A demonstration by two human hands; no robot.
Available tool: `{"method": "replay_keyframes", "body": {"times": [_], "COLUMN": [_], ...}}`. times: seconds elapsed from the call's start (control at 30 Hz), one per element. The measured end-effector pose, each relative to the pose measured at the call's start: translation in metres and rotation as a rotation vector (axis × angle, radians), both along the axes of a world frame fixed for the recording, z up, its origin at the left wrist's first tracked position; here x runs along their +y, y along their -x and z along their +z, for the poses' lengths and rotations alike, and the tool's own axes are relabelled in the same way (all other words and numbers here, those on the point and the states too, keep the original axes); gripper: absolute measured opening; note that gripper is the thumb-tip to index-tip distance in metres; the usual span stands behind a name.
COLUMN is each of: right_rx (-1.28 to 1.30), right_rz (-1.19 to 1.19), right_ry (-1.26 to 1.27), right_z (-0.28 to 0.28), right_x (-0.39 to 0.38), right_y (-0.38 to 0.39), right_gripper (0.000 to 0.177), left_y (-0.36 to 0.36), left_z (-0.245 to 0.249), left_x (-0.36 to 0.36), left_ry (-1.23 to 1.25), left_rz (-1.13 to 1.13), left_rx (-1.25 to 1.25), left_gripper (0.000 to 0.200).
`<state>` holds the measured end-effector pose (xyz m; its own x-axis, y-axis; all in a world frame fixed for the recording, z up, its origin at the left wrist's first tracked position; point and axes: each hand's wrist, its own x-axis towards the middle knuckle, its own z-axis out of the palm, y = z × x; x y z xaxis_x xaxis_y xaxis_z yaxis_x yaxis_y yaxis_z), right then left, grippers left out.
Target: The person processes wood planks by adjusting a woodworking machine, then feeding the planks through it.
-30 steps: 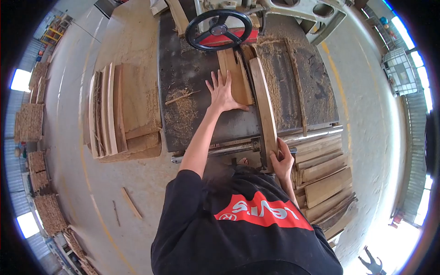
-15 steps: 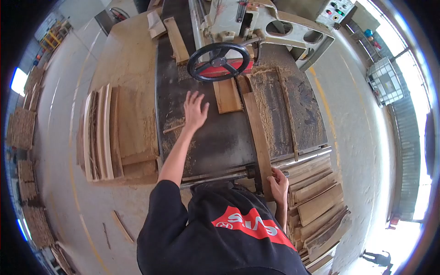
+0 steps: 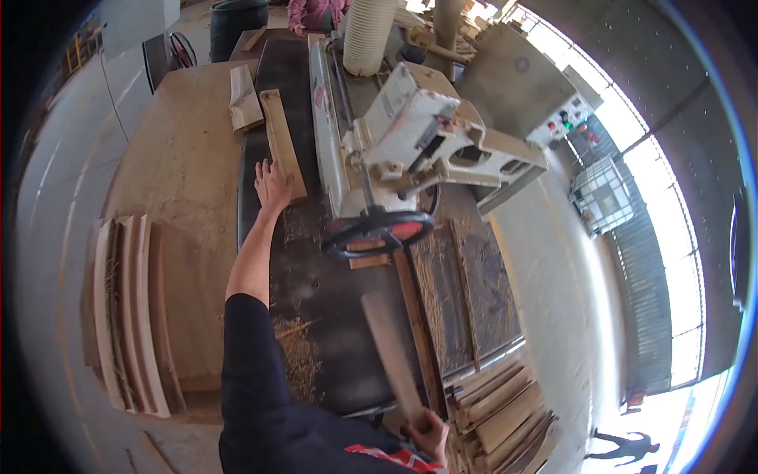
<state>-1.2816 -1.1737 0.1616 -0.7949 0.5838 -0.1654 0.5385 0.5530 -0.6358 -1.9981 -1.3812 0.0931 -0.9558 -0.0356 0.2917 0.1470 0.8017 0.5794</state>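
My left hand (image 3: 272, 186) is stretched forward over the left side of the dark machine table, its fingers at the near part of a long wooden board (image 3: 281, 142). Close to my body, my right hand (image 3: 427, 435) grips the near end of a narrow wooden strip (image 3: 391, 355), which points forward over the table, left of the fence (image 3: 419, 324). A short board (image 3: 369, 257) lies partly hidden beneath the black handwheel (image 3: 377, 234) of the machine.
Stacked boards (image 3: 130, 316) lie on the plywood surface (image 3: 178, 150) at left. More boards (image 3: 505, 415) are piled at lower right. Sawdust covers parts of the table (image 3: 339, 355). A person in a pink top (image 3: 316, 14) is behind the machine; another person (image 3: 628, 448) is far off at right.
The view has tilted up. My left hand has reached forward to the long board. My right hand has lifted the strip away from the fence and swung it left.
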Motion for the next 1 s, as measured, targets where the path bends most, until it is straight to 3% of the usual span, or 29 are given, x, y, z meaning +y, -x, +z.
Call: {"method": "replay_keyframes", "body": {"times": [0.03,0.13,0.23,0.3,0.67,0.83,0.9,1.0], "right_rx": [-0.051,-0.016,0.044,0.049,-0.068,-0.088,-0.089,-0.078], "right_rz": [-0.024,-0.041,-0.025,-0.046,0.169,0.214,0.238,0.273], "right_ry": [0.101,0.053,0.124,0.046,-0.202,-0.277,-0.309,-0.354], "right_z": [0.001,-0.030,-0.048,-0.027,-0.019,-0.025,-0.027,-0.028], "right_x": [-0.006,-0.016,-0.023,-0.036,-0.028,-0.019,-0.014,-0.013], "right_y": [0.001,-0.004,-0.002,0.025,0.078,0.089,0.095,0.101], "right_gripper": [0.060,0.062,0.037,0.041,0.050,0.053,0.054,0.056], "left_y": [0.016,0.036,0.028,0.035,0.107,0.098,0.084,0.064], "left_z": [0.006,-0.009,-0.017,-0.010,-0.015,-0.035,-0.037,-0.013], "left_x": [0.007,0.036,0.038,0.026,-0.128,-0.236,-0.283,-0.324], "left_ry": [-0.054,-0.016,0.130,0.176,0.270,0.440,0.371,0.397], "left_rz": [0.007,0.081,0.089,0.103,0.217,0.392,0.399,0.428], "left_rx": [-0.093,-0.084,-0.050,0.038,-0.019,-0.094,-0.187,-0.299], "left_gripper": [0.082,0.095,0.105,0.105,0.091,0.085,0.085,0.087]}}
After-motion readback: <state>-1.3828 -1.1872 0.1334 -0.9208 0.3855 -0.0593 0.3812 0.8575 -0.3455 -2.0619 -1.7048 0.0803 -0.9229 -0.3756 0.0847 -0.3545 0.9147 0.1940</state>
